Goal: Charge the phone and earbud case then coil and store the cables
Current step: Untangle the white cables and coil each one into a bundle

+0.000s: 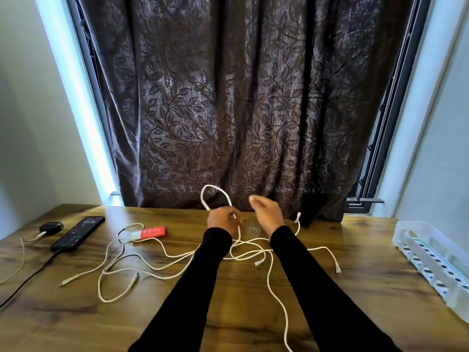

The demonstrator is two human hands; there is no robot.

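Note:
My left hand point(222, 221) grips a white cable point(215, 193), whose loop stands up above the fingers in front of the curtain. My right hand point(266, 212) hovers just to the right, blurred, fingers loosely curled, with nothing visibly in it. Several more white cables point(162, 260) lie tangled across the wooden table point(228, 313), some running under my forearms. At the far left a black phone point(77, 232) lies with its screen lit and a dark cable at its near end. Beside it sits a dark earbud case point(50, 227) with a white cable plugged in.
A red and white tube point(149, 232) lies left of my hands. A clear round object point(252, 229) sits between my wrists. A white slotted plastic basket point(431, 260) stands at the table's right edge. A dark patterned curtain point(241, 110) hangs behind the table.

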